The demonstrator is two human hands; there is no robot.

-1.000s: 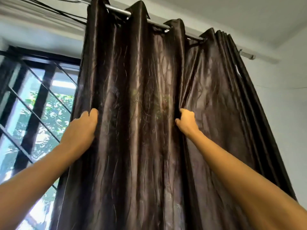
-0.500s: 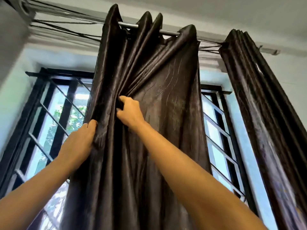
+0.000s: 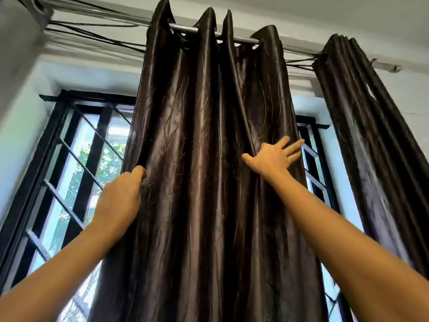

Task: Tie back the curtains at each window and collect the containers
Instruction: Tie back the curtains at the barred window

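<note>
At centre frame, dark brown glossy satin curtain, its lower-left edge gripped in curled fingers of the left hand, right hand flat, splayed, grasping nothing, seemingly gathering folds for tying.

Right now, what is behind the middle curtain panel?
A black-barred window shows on both sides of the curtain panel, with greenery at left. Its middle section is covered, so unseen.
</note>
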